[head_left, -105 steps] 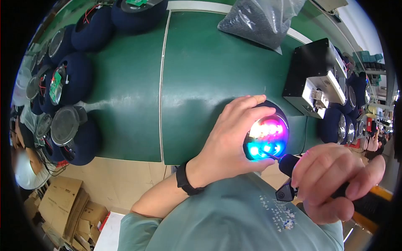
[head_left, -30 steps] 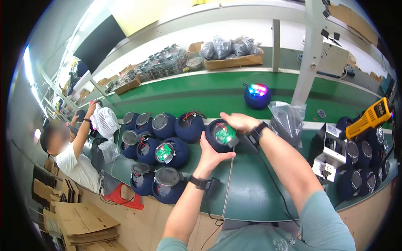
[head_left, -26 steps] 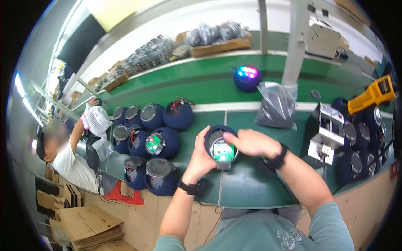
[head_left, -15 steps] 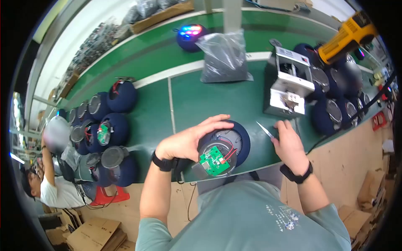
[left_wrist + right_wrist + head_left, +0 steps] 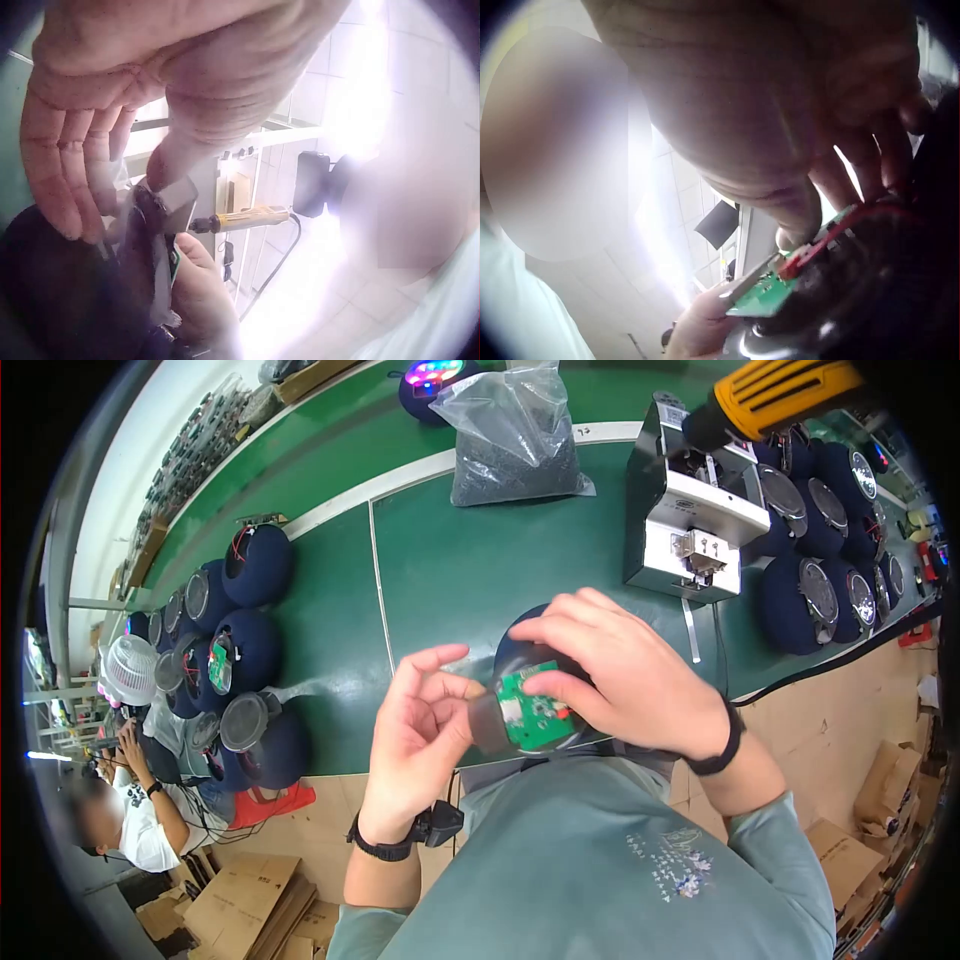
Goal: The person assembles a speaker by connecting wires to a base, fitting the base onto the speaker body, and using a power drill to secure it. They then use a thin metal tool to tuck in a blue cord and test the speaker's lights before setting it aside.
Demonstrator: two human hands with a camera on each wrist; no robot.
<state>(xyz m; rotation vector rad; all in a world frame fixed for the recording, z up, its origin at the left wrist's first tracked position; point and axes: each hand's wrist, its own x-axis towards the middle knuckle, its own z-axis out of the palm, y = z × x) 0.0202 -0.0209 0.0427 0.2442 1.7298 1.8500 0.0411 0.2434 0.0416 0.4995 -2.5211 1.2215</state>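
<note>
Circuit board: the green circuit board (image 5: 540,710) is lying tilted over the mouth of a navy ball (image 5: 515,635), near the front edge of the green desk (image 5: 470,570).
Right hand: the right hand (image 5: 640,680) is gripping the ball, fingers curving over its far side and thumb pressing on the board beside a red connector (image 5: 789,268).
Left hand: the left hand (image 5: 415,740) is staying half-curled, its index finger stretching out and its thumb touching a dark grey block (image 5: 489,724) at the board's edge; whether it is pinching the block, I cannot tell.
Metal strip: a thin metal strip (image 5: 691,632) is lying just beside the black-and-silver machine (image 5: 690,510).
Far side: a clear bag of dark material (image 5: 515,455) is sitting near a glowing ball (image 5: 432,388).
Both ends: more navy balls are standing in groups, left (image 5: 262,565) and right (image 5: 795,605).
Above the machine: a yellow tool (image 5: 780,400) is hanging.
</note>
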